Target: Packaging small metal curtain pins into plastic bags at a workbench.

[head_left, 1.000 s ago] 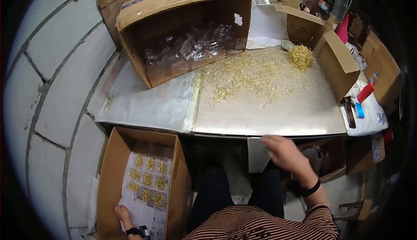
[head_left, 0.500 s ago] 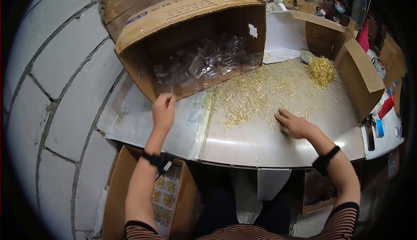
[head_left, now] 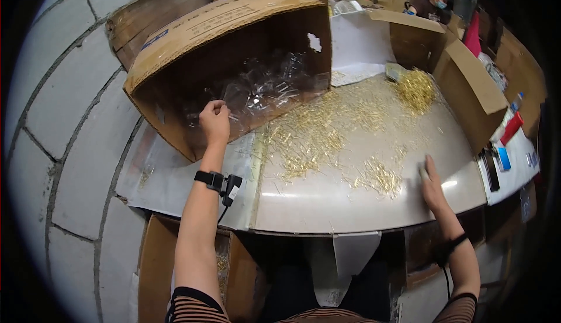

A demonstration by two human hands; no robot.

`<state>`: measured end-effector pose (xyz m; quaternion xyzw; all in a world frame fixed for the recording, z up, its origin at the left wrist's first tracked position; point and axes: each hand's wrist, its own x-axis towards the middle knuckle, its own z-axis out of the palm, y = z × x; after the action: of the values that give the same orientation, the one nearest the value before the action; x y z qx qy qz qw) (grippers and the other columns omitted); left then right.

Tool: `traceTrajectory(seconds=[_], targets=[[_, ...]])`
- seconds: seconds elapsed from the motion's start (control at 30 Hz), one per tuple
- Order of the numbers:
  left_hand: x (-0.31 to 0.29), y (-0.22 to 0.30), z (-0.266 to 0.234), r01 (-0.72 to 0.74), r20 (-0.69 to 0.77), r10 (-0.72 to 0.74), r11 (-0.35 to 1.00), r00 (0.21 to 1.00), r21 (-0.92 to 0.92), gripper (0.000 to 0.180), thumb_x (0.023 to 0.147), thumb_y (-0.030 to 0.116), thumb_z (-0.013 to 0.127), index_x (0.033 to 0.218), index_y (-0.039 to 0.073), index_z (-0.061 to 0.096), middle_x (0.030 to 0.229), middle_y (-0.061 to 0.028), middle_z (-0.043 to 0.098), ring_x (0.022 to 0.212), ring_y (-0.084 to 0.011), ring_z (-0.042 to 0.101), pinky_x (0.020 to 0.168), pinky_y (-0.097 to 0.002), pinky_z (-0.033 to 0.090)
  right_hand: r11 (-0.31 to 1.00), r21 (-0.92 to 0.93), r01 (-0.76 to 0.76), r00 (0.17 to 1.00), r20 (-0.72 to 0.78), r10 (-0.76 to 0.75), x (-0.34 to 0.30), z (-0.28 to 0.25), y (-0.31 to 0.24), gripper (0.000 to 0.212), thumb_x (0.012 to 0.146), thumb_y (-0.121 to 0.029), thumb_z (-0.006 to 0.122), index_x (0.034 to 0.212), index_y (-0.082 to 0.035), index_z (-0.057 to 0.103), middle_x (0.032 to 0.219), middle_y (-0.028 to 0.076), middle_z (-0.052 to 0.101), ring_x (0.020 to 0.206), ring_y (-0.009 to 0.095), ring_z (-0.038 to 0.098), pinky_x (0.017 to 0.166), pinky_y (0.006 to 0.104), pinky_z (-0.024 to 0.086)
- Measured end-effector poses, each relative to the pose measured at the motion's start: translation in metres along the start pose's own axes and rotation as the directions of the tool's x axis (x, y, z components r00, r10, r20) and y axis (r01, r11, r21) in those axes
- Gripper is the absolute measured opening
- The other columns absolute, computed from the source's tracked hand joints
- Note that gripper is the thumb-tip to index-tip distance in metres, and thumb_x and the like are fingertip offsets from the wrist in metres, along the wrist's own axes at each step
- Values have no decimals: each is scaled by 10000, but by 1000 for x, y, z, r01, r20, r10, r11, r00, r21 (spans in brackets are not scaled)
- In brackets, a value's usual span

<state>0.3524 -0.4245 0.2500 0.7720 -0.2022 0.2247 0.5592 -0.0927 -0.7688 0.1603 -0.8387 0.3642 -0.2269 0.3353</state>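
Note:
My left hand (head_left: pixel 215 123) reaches into the open mouth of a large cardboard box (head_left: pixel 228 24) lying on its side. Its fingers are closed in a pinch beside the clear plastic cases (head_left: pixel 257 94) heaped inside; what they grip, if anything, I cannot make out. My right hand (head_left: pixel 432 187) rests edge-on at the right part of the tabletop (head_left: pixel 327 209), fingers stretched out and holding nothing. To its left lies a small heap of thin gold-coloured metal pins (head_left: pixel 378 176). A wider scatter of the same pins (head_left: pixel 310 142) spreads toward the box.
A denser pile of gold pins (head_left: pixel 416 91) sits at the far right, beside cardboard flaps (head_left: pixel 473 86). Below the table's left edge stands a carton (head_left: pixel 158 253). A block wall (head_left: pixel 76 118) runs along the left. Another person (head_left: pixel 429 4) is at the back right.
My left hand has moved from the box's edge further inside. My right hand has swung right, away from the pins, and a small heap now lies apart from the scatter. The view has shifted slightly.

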Motion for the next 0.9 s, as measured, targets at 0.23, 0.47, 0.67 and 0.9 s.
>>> traceTrajectory(seconds=[0.23, 0.47, 0.67, 0.9], targets=[[-139, 97, -19, 601, 471, -375, 447, 798, -662, 308, 875, 120, 508, 1166, 23, 535, 793, -41, 551, 810, -210, 648, 571, -288, 530, 823, -333, 460, 871, 347, -347, -15, 82, -94, 580, 939, -279, 438, 1431, -25, 264, 1494, 181, 252, 1398, 303, 209, 1141, 408, 178], [-329, 109, -120, 903, 806, -408, 215, 429, -372, 334, 928, 169, 497, 1212, -6, 492, 1178, -180, 568, 1014, -363, 626, 637, -349, 589, 982, 59, 182, 945, 267, -191, -42, 50, -73, 563, 956, -336, 424, 1412, -25, 317, 1486, 190, 268, 1384, 316, 239, 1131, 379, 209], [-440, 38, -109, 988, 933, -358, 125, -42, 92, 574, 970, 450, 403, 1290, -26, 437, 1271, -203, 520, 1086, -378, 590, 715, -408, 546, 863, -121, 491, 854, 260, -450, -54, 85, -120, 490, 951, -353, 428, 1397, -156, 384, 1472, 181, 297, 1350, 329, 304, 1110, 424, 246], [-457, 74, -27, 1000, 977, -212, -16, -18, 15, 588, 988, 476, 305, 1332, 7, 391, 1226, -181, 571, 1010, -339, 639, 614, -310, 560, 788, -358, 500, 863, 278, -422, -134, 100, -137, 488, 858, -160, 500, 1332, -58, 444, 1417, 190, 381, 1320, 354, 351, 1093, 440, 279]])
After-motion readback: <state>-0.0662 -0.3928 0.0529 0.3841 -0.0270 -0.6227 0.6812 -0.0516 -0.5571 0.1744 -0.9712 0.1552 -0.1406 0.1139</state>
